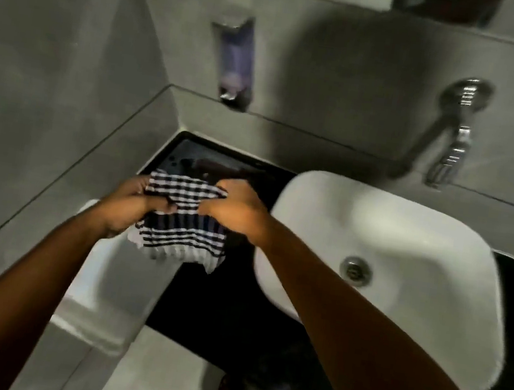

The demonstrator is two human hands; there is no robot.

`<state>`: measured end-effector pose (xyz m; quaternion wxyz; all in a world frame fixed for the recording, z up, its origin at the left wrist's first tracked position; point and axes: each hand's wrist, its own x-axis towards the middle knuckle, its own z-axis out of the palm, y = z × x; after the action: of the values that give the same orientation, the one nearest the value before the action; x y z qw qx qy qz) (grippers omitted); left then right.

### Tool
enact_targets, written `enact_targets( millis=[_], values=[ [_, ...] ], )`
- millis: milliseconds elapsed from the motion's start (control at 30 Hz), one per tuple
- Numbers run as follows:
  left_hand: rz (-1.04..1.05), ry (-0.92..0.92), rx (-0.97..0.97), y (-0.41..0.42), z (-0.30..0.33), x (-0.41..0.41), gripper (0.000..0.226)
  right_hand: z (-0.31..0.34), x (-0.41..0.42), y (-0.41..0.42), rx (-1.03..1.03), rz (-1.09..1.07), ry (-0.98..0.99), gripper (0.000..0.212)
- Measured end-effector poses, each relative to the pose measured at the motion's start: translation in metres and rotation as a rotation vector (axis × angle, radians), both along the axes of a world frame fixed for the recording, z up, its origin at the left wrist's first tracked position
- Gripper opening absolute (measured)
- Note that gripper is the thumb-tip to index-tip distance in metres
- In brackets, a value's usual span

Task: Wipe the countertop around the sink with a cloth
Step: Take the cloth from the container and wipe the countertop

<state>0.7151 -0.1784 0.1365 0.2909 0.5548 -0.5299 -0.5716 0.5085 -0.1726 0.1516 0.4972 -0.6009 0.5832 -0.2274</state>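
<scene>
A black-and-white checked cloth (184,221) hangs bunched between both hands above the black countertop (220,308), left of the white sink (406,249). My left hand (135,204) grips the cloth's left edge. My right hand (237,208) grips its upper right edge. The cloth's lower fringe dangles free. The sink's metal drain (355,271) shows in the basin.
A chrome tap (452,133) juts from the grey wall above the sink. A soap dispenser (236,63) is mounted on the wall to the left. A white fixture (106,272) sits low beside the counter's left end. Grey walls close in on the left and back.
</scene>
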Motion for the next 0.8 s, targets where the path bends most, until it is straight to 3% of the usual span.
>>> enact_targets(
  millis=[67,233,333,433,567,700,800],
  values=[
    [-0.097,0.116,-0.002,-0.002,0.028,-0.074,0.036,0.029,-0.074,0.021,-0.043,-0.157,-0.139,0.009],
    [-0.340,0.368,0.095,0.022,0.067,-0.270,0.042,0.069,-0.259,0.107,-0.036,-0.526,-0.699,0.032],
    [-0.466,0.404,0.161,0.063,0.072,-0.390,0.042,0.065,-0.356,0.176,-0.086,-0.684,-0.817,0.043],
    [-0.529,0.348,0.181,0.113,0.059,-0.481,0.037,0.046,-0.428,0.243,-0.135,-0.800,-0.756,0.046],
    [-0.692,0.167,0.140,0.182,0.017,-0.565,0.028,0.009,-0.501,0.324,-0.100,-0.945,-0.393,0.040],
    [-0.875,-0.180,-0.049,0.230,-0.034,-0.589,0.038,-0.040,-0.519,0.364,0.099,-0.973,-0.141,0.039],
    [-0.902,-0.408,0.042,0.248,-0.075,-0.580,0.051,-0.098,-0.515,0.375,0.216,-0.910,-0.073,0.034]
  ],
)
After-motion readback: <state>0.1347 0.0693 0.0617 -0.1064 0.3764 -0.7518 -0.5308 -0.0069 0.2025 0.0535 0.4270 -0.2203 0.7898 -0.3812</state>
